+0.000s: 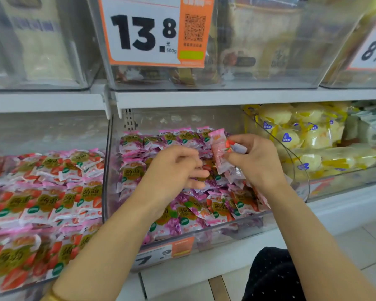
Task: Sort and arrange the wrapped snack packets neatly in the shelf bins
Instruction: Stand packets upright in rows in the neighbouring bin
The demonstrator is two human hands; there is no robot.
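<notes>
While your right grip point(256, 161) pinches light, likely slippery packets point(219, 148), left grip point(176, 168) loose and empty, take their crimped ends.

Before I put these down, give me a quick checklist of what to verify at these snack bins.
1. Right hand grips the pink strawberry packets: ok.
2. Left hand free, nothing visible in it: ok.
3. Middle bin holds only purple packets: not ok, stray strawberry packets lie at its front right.
4. Left bin holds the matching strawberry packets: ok.
5. Number of packets in the right hand: cannot tell.
</notes>
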